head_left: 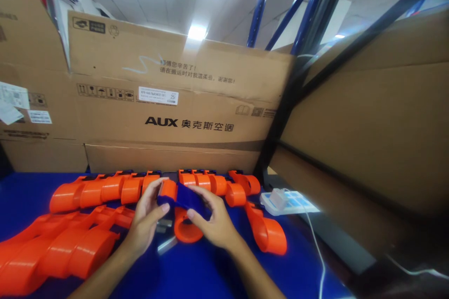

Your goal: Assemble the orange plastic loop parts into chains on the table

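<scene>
My left hand (149, 217) is closed around a small orange piece with a dark blue edge (169, 190), thumb in front. My right hand (213, 217) grips a flat dark blue piece (191, 202) between thumb and fingers. The two pieces meet between my hands; whether they are joined I cannot tell. Just below them an orange tape dispenser (187, 229), its ring facing up, sits on the blue table surface (175, 275). Small silvery metal pieces (167, 245) lie beside my left thumb, partly hidden.
Several orange tape dispensers stand in rows at the back left (66, 196), back right (217, 184) and front left (59, 252). A single dispenser (268, 236) lies to the right. Behind it is a white power strip (298, 202) with a cable. A cardboard wall (196, 103) closes the back.
</scene>
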Motion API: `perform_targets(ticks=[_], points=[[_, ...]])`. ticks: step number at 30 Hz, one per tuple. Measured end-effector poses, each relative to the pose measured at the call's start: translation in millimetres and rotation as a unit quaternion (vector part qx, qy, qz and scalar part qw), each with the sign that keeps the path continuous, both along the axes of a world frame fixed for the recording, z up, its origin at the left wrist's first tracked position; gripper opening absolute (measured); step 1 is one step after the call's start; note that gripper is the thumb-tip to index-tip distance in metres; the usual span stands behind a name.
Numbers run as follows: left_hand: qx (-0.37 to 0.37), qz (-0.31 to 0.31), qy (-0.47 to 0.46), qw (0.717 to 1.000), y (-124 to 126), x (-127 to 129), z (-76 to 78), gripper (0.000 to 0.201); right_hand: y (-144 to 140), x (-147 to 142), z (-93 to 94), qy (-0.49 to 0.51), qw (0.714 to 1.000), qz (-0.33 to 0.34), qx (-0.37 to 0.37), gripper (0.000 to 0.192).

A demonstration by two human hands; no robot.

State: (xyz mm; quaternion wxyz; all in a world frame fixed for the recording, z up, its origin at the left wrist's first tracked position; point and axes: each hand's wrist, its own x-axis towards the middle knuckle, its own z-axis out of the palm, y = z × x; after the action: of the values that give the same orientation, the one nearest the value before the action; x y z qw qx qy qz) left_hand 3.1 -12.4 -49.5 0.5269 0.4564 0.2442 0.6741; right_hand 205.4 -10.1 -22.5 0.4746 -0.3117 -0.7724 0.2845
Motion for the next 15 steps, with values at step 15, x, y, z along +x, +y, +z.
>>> perform_targets(ticks=[15], points=[[-0.001,0.029,0.040,0.999,-3.5,5.2,5.1,0.051,-1.4,-1.4,-2.3,-0.099,0.981,-0.087,0.143,0.063]])
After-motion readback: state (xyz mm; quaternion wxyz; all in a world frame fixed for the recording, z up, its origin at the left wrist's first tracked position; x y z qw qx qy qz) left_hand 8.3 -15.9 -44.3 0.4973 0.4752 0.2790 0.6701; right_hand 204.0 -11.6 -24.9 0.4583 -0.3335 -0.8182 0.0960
